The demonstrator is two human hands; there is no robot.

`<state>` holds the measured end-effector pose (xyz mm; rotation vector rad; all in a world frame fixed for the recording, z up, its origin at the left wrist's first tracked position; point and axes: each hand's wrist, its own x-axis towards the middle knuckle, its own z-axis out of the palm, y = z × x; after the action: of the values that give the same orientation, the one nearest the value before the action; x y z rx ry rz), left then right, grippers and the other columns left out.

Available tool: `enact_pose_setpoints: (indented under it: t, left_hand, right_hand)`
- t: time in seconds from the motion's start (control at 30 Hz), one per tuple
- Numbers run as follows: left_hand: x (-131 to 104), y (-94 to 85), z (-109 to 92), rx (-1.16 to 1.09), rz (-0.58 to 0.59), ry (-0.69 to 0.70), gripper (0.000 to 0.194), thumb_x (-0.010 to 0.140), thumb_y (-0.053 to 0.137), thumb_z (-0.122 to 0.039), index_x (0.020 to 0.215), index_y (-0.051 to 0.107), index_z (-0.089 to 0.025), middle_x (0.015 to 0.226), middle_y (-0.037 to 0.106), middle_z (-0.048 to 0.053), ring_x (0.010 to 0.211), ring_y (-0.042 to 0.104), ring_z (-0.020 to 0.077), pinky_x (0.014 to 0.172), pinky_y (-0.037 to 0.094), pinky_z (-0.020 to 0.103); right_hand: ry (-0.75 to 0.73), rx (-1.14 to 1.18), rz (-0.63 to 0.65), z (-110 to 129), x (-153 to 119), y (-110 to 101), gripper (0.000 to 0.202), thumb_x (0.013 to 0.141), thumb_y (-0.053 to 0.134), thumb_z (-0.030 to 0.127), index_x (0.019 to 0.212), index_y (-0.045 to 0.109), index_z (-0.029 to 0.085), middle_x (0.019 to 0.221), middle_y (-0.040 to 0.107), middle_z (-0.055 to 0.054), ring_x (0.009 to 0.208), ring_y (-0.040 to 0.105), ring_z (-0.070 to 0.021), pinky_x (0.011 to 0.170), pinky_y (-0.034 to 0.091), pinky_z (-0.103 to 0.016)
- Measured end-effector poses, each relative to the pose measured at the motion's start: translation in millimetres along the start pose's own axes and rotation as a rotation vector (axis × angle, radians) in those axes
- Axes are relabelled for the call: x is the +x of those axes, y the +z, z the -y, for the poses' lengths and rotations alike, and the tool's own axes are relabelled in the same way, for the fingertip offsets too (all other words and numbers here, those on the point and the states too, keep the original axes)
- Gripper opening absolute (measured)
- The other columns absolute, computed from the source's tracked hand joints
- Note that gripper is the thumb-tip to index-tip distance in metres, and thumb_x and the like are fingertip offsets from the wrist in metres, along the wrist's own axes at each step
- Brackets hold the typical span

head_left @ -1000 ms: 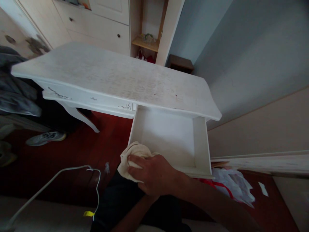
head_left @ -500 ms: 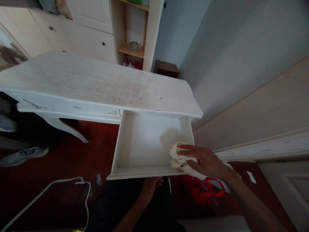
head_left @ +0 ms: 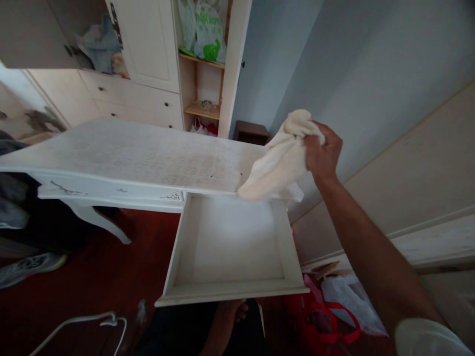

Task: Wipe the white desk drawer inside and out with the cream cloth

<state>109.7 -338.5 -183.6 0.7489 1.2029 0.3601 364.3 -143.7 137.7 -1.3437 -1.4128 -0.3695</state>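
A cream cloth (head_left: 278,160) hangs from my right hand (head_left: 324,151), whose fingers are wrapped round its upper end. The cloth's lower part droops over the right front edge of the white desk (head_left: 148,143), whose top has brownish marks. Below it the white drawer (head_left: 233,247) is pulled out, with nothing seen inside. My left hand (head_left: 233,312) is under the drawer's front, partly hidden by it, its fingers curled; what it may hold is hidden.
Behind the desk stands a white cabinet (head_left: 148,49) with open shelves holding plastic bags (head_left: 206,32). A red bag (head_left: 315,316) lies on the floor at the right. A white cable (head_left: 85,319) and a shoe (head_left: 31,267) are at the left.
My right hand has lifted the cloth up and out of the drawer, to above the desk's right end. My left hand stays under the drawer front. The view has tilted up.
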Motion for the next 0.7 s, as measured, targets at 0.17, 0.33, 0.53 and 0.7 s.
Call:
enact_pose_setpoints:
  t: [0.17, 0.33, 0.53, 0.7]
  left_hand:
    - [2, 8.0, -12, 0.039, 0.025, -0.093, 0.025, 0.077, 0.070, -0.045, 0.079, 0.067, -0.020, 0.070, 0.067, 0.005, 0.068, 0.066, 0.0243, 0.059, 0.053, 0.038]
    - [-20, 0.8, -12, 0.010, 0.033, -0.059, 0.029, 0.091, 0.058, -0.036, 0.116, 0.060, -0.021, 0.118, 0.061, 0.007, 0.101, 0.062, 0.0203, 0.084, 0.054, 0.037]
    - [-35, -6.9, -3, -0.047, 0.035, 0.010, 0.031, 0.091, 0.059, -0.036, 0.119, 0.060, -0.022, 0.123, 0.059, 0.008, 0.106, 0.060, 0.0228, 0.087, 0.053, 0.040]
    - [-22, -4.8, 6, -0.062, 0.050, 0.028, 0.032, 0.092, 0.057, -0.036, 0.118, 0.059, -0.019, 0.119, 0.061, 0.008, 0.101, 0.062, 0.0207, 0.085, 0.054, 0.039]
  right_hand:
    - [-0.183, -0.367, 0.101, -13, 11, 41, 0.040, 0.085, 0.045, 0.015, 0.122, 0.060, 0.012, 0.129, 0.062, -0.013, 0.123, 0.054, -0.0198, 0.104, 0.045, -0.038]
    - [-0.144, -0.573, 0.451, -38, -44, 79, 0.043, 0.089, 0.047, 0.027, 0.132, 0.055, 0.021, 0.145, 0.049, -0.010, 0.121, 0.056, -0.0271, 0.088, 0.055, -0.040]
    - [-0.169, -0.513, 0.621, -54, -76, 90, 0.059, 0.094, 0.040, 0.039, 0.147, 0.034, 0.014, 0.151, 0.039, -0.015, 0.128, 0.050, -0.0285, 0.089, 0.055, -0.041]
    - [-0.246, -0.325, 0.807, -63, -65, 69, 0.083, 0.093, 0.036, 0.060, 0.154, 0.009, 0.012, 0.160, 0.021, -0.015, 0.145, 0.025, -0.0274, 0.111, 0.038, -0.043]
